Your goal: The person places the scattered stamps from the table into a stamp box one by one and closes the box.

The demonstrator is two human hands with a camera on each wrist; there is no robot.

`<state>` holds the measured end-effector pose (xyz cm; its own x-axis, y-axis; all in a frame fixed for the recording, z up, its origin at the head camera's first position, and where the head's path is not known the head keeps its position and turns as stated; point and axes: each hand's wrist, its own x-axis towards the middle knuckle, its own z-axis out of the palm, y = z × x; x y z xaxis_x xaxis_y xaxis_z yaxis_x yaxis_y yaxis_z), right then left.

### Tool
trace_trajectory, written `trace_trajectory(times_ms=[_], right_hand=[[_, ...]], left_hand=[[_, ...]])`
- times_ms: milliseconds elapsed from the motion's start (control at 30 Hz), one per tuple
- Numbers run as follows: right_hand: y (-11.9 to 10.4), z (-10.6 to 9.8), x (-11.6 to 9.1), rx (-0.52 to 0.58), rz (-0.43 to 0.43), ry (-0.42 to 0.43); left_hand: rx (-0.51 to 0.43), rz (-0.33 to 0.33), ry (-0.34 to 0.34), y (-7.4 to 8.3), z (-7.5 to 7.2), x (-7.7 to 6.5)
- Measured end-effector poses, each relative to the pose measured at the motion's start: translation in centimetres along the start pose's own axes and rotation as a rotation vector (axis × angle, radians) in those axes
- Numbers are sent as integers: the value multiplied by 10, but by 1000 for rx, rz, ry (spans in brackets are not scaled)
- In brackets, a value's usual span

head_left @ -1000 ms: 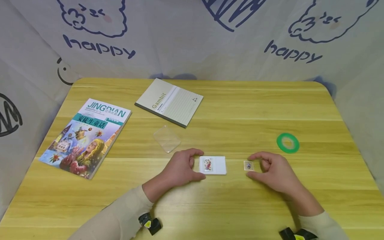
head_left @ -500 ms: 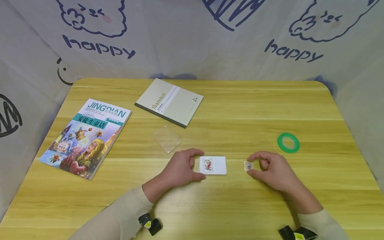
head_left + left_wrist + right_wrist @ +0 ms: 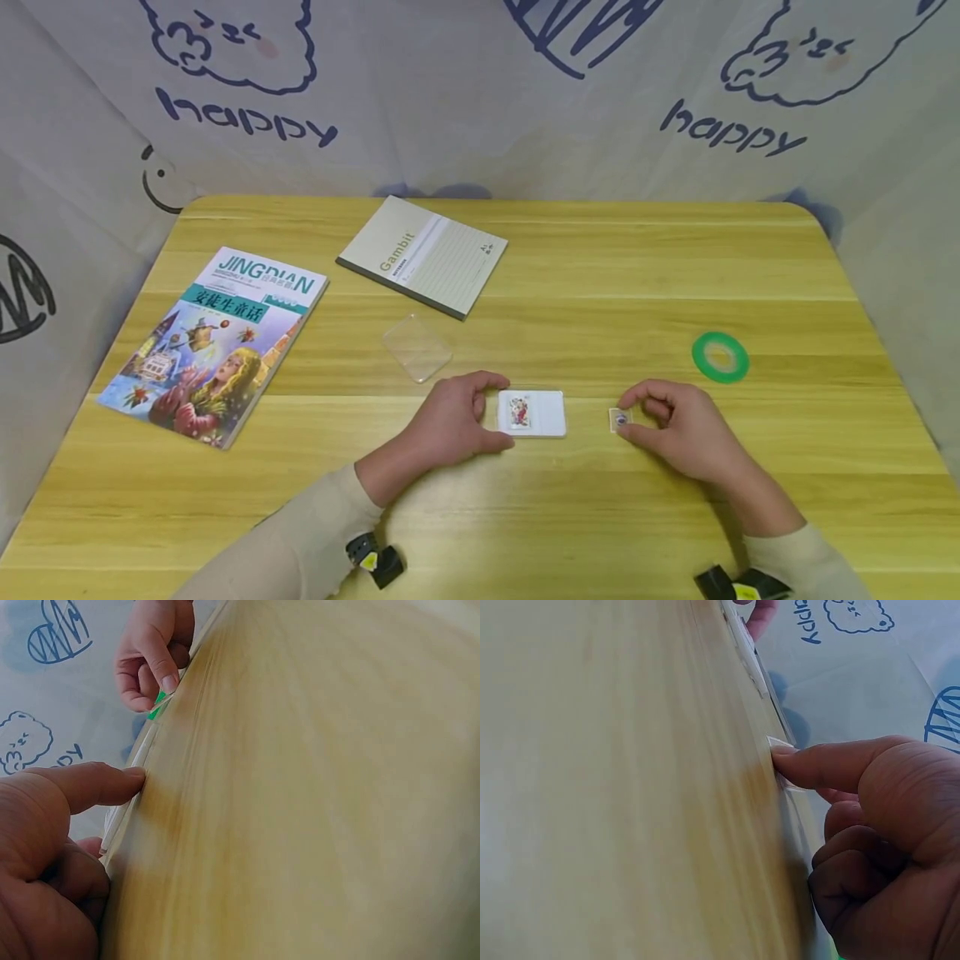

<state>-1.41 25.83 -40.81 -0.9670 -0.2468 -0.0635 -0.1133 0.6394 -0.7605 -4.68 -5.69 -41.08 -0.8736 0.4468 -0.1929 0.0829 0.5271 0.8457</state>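
Note:
A flat white box (image 3: 550,415) lies on the table with a colourful stamp (image 3: 520,412) on its left half. My left hand (image 3: 453,421) holds the box's left end, forefinger at the far side and thumb at the near side. To the right, across a small gap, my right hand (image 3: 686,433) pinches a small clear-edged square (image 3: 615,417) with a dark round picture between thumb and fingers. In the right wrist view the thumb lies on this square (image 3: 778,741), which is tilted up from the table. The left wrist view shows the box only edge-on.
A clear plastic lid (image 3: 417,347) lies beyond the left hand. Behind it is a grey notebook (image 3: 427,254), and a picture-covered book (image 3: 210,350) lies at the left. A green roll of tape (image 3: 701,357) sits beyond the right hand.
The small square has tipped and shifted slightly in the right hand's fingers, with the thumb now covering more of it. The left hand and the box have stayed still.

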Motion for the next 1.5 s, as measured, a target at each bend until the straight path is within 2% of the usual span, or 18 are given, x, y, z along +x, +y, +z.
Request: trace_trajectory(times_ms=[267,533,1000,1233,1500], right_hand=[[0,2,-2,-38,-35,47],[0,1,-2,-22,-10,8],[1,0,-2,14,-26,-18],[1,2,0,104,5,-4],[-4,8,8,210,2,-17]], left_hand=[[8,9,2,0,-1,0],[11,13,2,-1,0,0],[7,19,1,-1,0,0],[-1,13,-3,-1,0,0],[-4,10,-1,-1,0,0]])
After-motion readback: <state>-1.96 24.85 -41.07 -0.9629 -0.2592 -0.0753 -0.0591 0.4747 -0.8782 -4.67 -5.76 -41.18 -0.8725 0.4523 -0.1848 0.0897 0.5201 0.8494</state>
